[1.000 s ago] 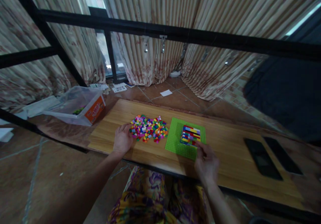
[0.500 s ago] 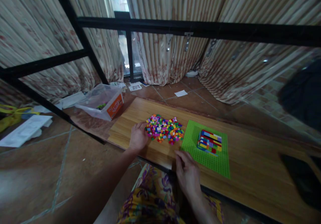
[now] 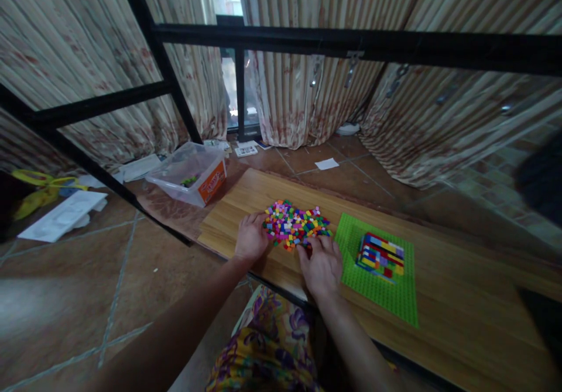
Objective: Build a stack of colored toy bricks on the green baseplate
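A pile of small multicoloured toy bricks (image 3: 292, 222) lies on the wooden table. At its left edge rests my left hand (image 3: 252, 239), fingers bent against the bricks and held loosely open. My right hand (image 3: 324, 263) reaches to the pile's front right edge, thumb and fingers apart around a few bricks. Nothing gripped can be made out in either hand, and the fingertips are partly hidden. Right of the pile is a green studded baseplate (image 3: 406, 304), which carries a low block built of coloured bricks (image 3: 380, 256).
The long wooden table (image 3: 456, 310) has a dark flat object (image 3: 542, 319) at its right end. Beyond its left end stands a clear plastic box (image 3: 175, 175) with an orange label. A black metal frame (image 3: 272, 35) crosses in front of the curtains (image 3: 298, 99).
My right hand has moved forward from the table's front edge to the brick pile. My left hand stays at the pile's left edge. The view has shifted a little.
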### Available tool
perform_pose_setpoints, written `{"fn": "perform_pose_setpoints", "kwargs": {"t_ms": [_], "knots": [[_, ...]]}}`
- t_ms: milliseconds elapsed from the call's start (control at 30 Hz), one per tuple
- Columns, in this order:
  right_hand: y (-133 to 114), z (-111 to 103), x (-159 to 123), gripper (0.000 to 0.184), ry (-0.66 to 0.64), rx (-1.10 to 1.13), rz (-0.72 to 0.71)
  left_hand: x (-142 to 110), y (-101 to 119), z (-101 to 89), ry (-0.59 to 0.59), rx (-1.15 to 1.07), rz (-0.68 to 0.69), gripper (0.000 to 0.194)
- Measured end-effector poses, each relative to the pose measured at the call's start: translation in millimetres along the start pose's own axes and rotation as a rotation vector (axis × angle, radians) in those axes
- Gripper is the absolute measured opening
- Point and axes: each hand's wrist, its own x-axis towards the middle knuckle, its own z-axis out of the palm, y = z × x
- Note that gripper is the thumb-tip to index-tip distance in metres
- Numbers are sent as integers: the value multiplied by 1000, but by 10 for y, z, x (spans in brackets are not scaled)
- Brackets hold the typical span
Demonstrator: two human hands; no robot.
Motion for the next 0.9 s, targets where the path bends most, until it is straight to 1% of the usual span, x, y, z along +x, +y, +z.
{"fn": "perform_pose_setpoints", "kwargs": {"t_ms": [133, 267, 467, 567, 633, 700, 733, 833, 900], "knots": [[33, 32, 13, 21, 20, -49, 32, -2, -8, 5, -2, 0, 5, 42], [60, 38, 0, 21, 25, -45, 20, 0, -10, 8, -3, -9, 0, 43], [-33, 42, 30, 18, 12, -46, 40, 1, -7, -1, 10, -9, 3, 42], [-78, -9, 23, 18, 23, 11, 52, 1, -22, -1, 18, -10, 19, 42], [-83, -71, -19, 19, 31, 105, 62, 5, -39, 2, 20, 1, 28, 42], [-60, -145, -101, 20, 30, 243, 114, 13, -57, 8, 21, 14, 36, 42], [-36, -184, -156, 21, 24, 324, 163, 17, -66, 11, 23, 19, 39, 41], [90, -309, -347, 22, 9, 552, 361, 26, -85, 19, 26, 27, 49, 41], [209, -399, -464, 23, 31, 654, 484, 28, -94, 22, 28, 33, 59, 41]]}}
